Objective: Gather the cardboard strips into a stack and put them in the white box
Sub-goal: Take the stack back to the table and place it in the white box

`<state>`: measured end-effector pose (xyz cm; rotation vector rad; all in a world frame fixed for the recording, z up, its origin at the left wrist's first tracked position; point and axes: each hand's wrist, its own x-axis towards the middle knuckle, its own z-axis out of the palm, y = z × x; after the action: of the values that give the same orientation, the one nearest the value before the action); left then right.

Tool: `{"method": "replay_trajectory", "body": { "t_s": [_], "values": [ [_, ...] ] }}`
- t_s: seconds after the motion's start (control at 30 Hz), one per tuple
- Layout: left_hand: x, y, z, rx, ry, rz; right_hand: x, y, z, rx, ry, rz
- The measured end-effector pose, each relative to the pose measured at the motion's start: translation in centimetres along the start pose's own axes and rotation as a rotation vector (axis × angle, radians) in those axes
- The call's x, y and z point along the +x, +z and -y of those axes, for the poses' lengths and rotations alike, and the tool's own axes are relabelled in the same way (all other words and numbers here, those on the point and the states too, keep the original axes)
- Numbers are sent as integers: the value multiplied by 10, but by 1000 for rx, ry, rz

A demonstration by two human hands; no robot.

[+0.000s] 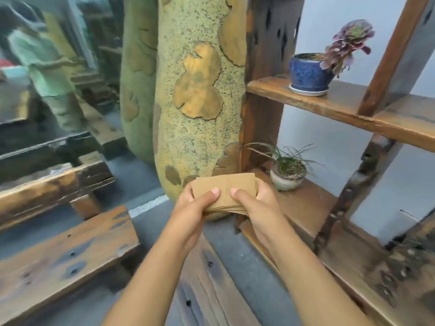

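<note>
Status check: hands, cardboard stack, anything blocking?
Left hand and right hand both gripping the cardboard strips, stacked, held in the air. White box not in view. Nothing blocking the hands.

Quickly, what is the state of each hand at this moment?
Left hand: closed on the left end of the stack of cardboard strips.
Right hand: closed on the right end of the same stack.

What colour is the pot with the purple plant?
The pot is dark blue, standing on a pale saucer, seen best in the head view.
</note>
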<state>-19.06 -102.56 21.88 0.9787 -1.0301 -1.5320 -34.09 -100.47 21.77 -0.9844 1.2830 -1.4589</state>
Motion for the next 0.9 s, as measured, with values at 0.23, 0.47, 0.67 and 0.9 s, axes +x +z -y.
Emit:
{"method": "replay_trajectory", "body": {
  "t_s": [0.23,0.47,0.67,0.9],
  "values": [
    [-133,-151,-9,-58,88,-485,-74,150,-52,34,129,530],
    [-267,-238,-29,-96,185,-808,-170,266,-75,77,215,885],
    [-386,-294,-25,-102,228,-1014,-267,334,-86,-17,198,1156],
    [-543,-337,-13,-132,270,-1245,-411,393,-91,-98,210,1449]
  ]
}}
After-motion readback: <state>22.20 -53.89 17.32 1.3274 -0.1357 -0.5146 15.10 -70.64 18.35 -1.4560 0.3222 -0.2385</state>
